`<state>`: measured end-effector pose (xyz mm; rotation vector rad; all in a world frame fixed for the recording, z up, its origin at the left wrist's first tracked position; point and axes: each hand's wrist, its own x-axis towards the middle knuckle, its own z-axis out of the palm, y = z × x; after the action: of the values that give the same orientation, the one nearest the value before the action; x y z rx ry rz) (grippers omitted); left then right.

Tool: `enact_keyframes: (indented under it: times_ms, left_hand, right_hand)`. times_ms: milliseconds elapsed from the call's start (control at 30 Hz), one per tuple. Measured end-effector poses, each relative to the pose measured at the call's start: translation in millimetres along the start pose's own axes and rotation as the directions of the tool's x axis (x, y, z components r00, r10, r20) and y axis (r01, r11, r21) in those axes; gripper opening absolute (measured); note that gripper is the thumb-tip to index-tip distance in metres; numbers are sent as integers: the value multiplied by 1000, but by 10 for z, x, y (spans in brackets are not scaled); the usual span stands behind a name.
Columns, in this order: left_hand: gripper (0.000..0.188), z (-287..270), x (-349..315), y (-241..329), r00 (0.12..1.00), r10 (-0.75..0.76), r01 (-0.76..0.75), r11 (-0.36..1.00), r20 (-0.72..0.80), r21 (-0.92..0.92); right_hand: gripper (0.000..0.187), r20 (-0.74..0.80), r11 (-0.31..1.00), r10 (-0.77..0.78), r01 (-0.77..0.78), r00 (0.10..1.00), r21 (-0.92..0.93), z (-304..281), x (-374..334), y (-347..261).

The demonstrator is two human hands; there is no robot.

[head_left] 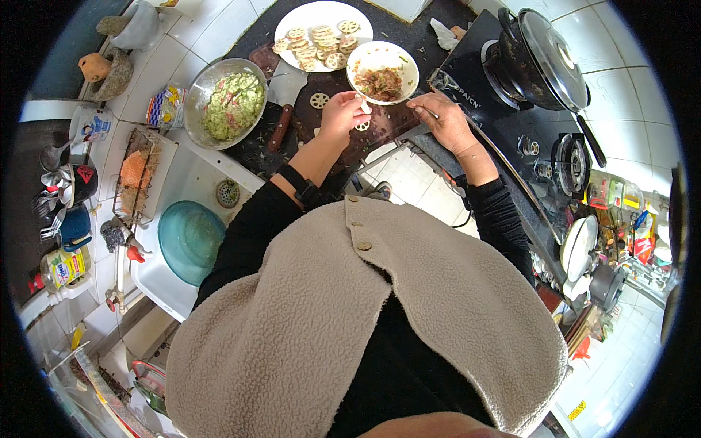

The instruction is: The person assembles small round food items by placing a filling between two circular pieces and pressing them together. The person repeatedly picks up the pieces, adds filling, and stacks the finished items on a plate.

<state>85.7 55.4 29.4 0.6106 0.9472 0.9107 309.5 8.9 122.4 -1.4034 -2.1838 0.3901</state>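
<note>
**Both hands at the bowl of filling**

Grip of the left hand is closed on a lotus root slice, pinched at the fingertips just below the rim of a white bowl of minced filling. Right hand rests at the bowl's right side, fingers curled around a thin utensil whose kind is too small to tell; its tip points toward the bowl.

That bowl stands on a dark cutting board on the table. One loose lotus slice lies on the board just left of the bowl, beside a cleaver with a reddish handle. Behind them a white plate carries more lotus slices, some stacked. Farther left sits a steel bowl of chopped green mix, near the edge of a sink that holds a teal basin. To the right, a black wok with a glass lid stands on a gas stove.
</note>
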Motion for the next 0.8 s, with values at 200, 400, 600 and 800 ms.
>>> enact_keyframes:
  times_ms: [200, 400, 600, 800]
  left_hand:
    - [27, -38, 26, -55, 1000, -3, 3, 999, -5, -34]
    - [27, -81, 84, -122, 997, -58, 66, 981, 50, -185]
    - [26, -49, 84, -99, 998, -51, 57, 980, 35, -191]
    - [28, -38, 119, 74, 1000, -9, 8, 995, -16, -99]
  right_hand:
    - [15, -8, 974, 141, -137, 990, 183, 140, -41, -1]
    - [15, -84, 979, 130, -114, 988, 172, 389, -42, -65]
    - [19, -53, 743, 425, -314, 904, 591, 495, -133, -106]
    - [22, 208, 157, 750, -474, 628, 866, 570, -7, -3]
